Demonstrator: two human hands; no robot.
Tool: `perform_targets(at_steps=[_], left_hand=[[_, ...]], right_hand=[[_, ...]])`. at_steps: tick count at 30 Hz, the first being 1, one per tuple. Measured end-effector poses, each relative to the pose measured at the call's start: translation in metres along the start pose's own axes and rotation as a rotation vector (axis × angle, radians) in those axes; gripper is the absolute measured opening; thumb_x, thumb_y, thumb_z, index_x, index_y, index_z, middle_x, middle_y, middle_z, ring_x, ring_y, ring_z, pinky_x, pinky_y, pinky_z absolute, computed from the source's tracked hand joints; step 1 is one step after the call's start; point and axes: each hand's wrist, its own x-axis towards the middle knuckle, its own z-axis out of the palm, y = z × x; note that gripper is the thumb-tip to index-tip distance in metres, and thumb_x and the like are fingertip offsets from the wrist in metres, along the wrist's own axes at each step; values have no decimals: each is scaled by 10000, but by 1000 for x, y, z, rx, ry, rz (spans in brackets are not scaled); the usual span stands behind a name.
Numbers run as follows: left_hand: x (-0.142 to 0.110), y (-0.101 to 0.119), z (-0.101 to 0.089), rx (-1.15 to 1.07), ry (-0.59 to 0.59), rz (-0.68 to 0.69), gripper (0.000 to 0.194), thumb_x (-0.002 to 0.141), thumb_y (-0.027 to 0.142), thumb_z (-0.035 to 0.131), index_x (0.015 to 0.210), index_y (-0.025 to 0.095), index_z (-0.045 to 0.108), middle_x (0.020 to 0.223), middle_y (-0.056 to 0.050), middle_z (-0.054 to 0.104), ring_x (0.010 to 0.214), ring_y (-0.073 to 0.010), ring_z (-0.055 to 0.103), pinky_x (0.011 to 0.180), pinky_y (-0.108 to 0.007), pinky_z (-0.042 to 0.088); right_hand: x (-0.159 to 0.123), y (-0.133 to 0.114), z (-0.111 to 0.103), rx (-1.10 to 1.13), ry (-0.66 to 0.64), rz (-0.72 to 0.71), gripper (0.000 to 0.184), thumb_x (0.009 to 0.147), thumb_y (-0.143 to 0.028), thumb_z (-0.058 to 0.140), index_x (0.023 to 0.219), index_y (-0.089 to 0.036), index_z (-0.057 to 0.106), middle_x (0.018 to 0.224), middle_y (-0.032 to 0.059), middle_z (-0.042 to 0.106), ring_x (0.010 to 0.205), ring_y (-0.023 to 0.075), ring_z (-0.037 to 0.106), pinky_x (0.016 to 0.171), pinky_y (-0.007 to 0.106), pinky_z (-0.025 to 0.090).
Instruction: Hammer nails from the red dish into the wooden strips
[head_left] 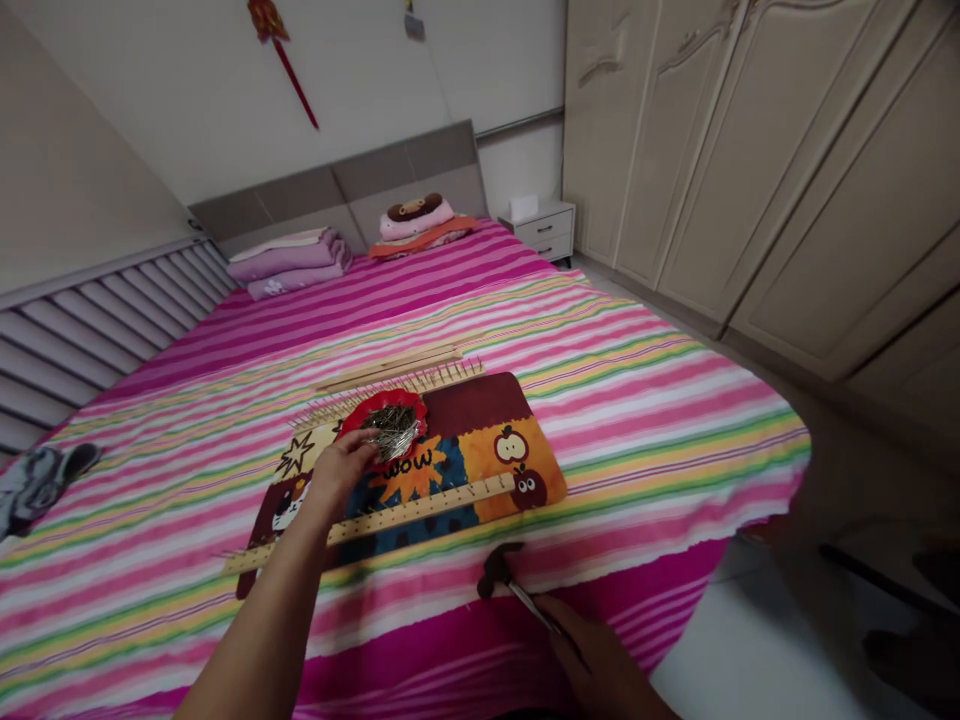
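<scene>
My left hand [350, 460] reaches over the near left rim of a red scalloped dish [421, 408]. Its fingers are stretched out, slightly apart, at the loose nails [396, 432] inside. My right hand [592, 650] grips the handle of a claw hammer [498, 572], its dark head over the near side of the bed. In front of the dish, a wooden strip [420, 508] studded with nails lies across a colourful printed mat [457, 400]; my left forearm hides part of it. Behind the dish sits another wooden strip [450, 376] with a row of upright nails.
More wooden strips [390, 366] lie beyond the mat on the striped bedsheet [637, 400]. Folded bedding [292, 262] is stacked by the headboard [300, 195]. A grey cloth item [45, 485] lies at the left. To the right stand a nightstand [546, 232] and wardrobe [690, 150].
</scene>
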Motion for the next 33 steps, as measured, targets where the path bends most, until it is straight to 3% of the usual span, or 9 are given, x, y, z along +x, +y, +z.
perform_targets(at_steps=[2, 6, 11, 17, 22, 26, 33], left_hand=[[-23, 13, 0, -108, -140, -120, 429, 479, 358, 728, 852, 149, 695, 627, -35, 662, 552, -141, 588, 577, -290, 500], [-69, 32, 5, -219, -278, -270, 464, 420, 295, 787, 841, 124, 695, 745, -82, 710, 697, -182, 660, 691, -308, 541], [-103, 21, 24, -272, -380, -356, 452, 465, 318, 816, 847, 112, 688, 771, -78, 717, 718, -180, 675, 721, -302, 552], [-111, 1, 44, -318, -284, -350, 466, 416, 354, 834, 792, 120, 688, 713, -39, 699, 626, -132, 646, 612, -236, 533], [-108, -6, 54, -284, -173, -234, 426, 438, 387, 807, 764, 135, 698, 588, 23, 633, 423, -45, 477, 409, -170, 397], [-106, -10, 58, -291, -91, -219, 403, 437, 382, 802, 739, 139, 693, 680, 0, 668, 534, -79, 561, 520, -201, 479], [-108, -13, 67, -371, -44, -195, 393, 444, 389, 792, 715, 138, 658, 648, -3, 658, 625, -133, 626, 579, -245, 522]], right_hand=[[-1, -3, -1, 10, -4, -4, 416, 864, -221, 405, 1251, -251, 554, 1177, 45, 670, 1046, 221, 633, 892, 318, 475], [-3, -7, -2, 0, 6, -14, 410, 875, -233, 401, 1260, -238, 542, 1195, 51, 658, 1047, 217, 630, 898, 315, 463], [-4, -8, -3, -6, 0, -27, 418, 862, -200, 403, 1255, -233, 540, 1176, 50, 667, 1033, 214, 634, 880, 305, 464], [-6, -9, -4, -12, 14, -32, 422, 854, -175, 412, 1249, -251, 538, 1145, 36, 683, 982, 213, 651, 867, 311, 467], [-6, -9, -3, -27, 19, -34, 417, 856, -165, 423, 1249, -247, 534, 1159, 35, 675, 986, 206, 647, 861, 299, 468], [-6, -7, -3, -29, 24, -38, 411, 859, -167, 426, 1244, -260, 535, 1145, 28, 683, 973, 204, 654, 850, 296, 474], [-6, -9, -4, -26, 17, -34, 411, 863, -164, 415, 1247, -250, 533, 1155, 39, 677, 979, 205, 650, 865, 312, 472]])
